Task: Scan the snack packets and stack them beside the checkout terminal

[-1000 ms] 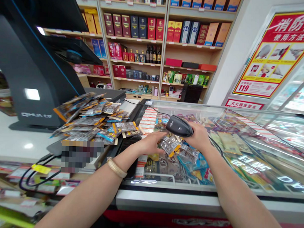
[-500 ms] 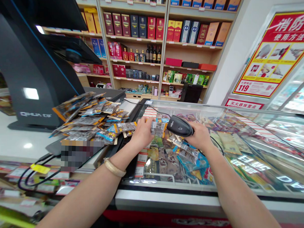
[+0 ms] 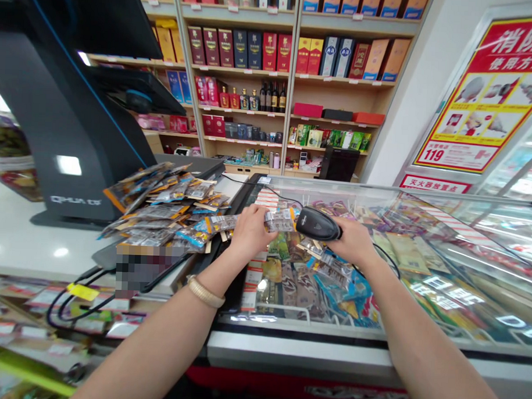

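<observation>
My left hand (image 3: 251,233), with a beige bracelet on its wrist, is closed round a small clear snack packet (image 3: 281,220) with orange and blue edges. The packet's printed side sticks out to the right of my fingers. Close beside that end is the nose of a black barcode scanner (image 3: 318,224), gripped in my right hand (image 3: 356,242). On the counter to the left, a heap of similar packets (image 3: 161,213) with pale sticks spills toward my left hand. More packets (image 3: 331,266) lie on the freezer glass under the scanner, partly hidden by my right hand.
The glass-topped freezer (image 3: 283,325) holds bagged goods. A dark checkout terminal (image 3: 83,129) stands on the white counter (image 3: 50,250), with a blurred-out device (image 3: 152,268) and cables at its front. Boxed bottles fill the shelves (image 3: 239,73) behind. A red poster (image 3: 488,96) hangs at right.
The view has shifted slightly, so the surroundings sit further right. The packet in my left hand has tipped a little, and the scanner stays close to its end. Both holds are unchanged.
</observation>
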Demonstrator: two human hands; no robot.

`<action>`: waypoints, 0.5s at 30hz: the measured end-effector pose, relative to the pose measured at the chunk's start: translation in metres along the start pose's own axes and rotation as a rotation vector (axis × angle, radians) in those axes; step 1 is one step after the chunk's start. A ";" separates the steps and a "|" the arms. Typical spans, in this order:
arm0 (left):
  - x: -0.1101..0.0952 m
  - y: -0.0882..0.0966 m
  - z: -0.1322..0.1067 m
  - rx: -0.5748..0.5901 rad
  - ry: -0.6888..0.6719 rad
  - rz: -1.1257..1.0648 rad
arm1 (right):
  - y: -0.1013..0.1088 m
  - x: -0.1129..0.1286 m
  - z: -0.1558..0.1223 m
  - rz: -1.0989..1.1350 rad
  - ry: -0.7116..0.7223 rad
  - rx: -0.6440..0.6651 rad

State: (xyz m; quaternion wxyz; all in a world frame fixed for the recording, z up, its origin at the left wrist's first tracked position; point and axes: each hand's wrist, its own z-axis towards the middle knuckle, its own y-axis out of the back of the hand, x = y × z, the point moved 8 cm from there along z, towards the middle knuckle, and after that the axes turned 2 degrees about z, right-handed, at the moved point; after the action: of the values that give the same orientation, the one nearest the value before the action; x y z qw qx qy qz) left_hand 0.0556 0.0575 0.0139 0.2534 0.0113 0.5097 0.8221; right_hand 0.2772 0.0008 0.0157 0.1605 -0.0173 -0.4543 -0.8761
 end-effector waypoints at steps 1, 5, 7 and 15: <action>0.006 0.005 0.001 -0.008 0.033 0.046 | 0.000 0.000 0.000 0.003 0.006 -0.013; 0.044 0.024 0.002 -0.034 0.232 0.274 | 0.001 -0.002 -0.001 0.003 0.021 -0.039; 0.061 0.030 0.001 -0.025 0.305 0.368 | 0.003 -0.003 0.000 0.009 0.015 -0.058; 0.040 0.025 0.002 -0.082 0.173 0.199 | 0.013 -0.013 0.001 0.013 -0.049 -0.166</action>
State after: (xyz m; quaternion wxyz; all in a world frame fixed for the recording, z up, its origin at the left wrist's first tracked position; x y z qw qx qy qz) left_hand 0.0110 0.0681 0.0263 0.1261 -0.0196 0.4918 0.8613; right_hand 0.2936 -0.0018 0.0244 0.1528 -0.0549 -0.3837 -0.9091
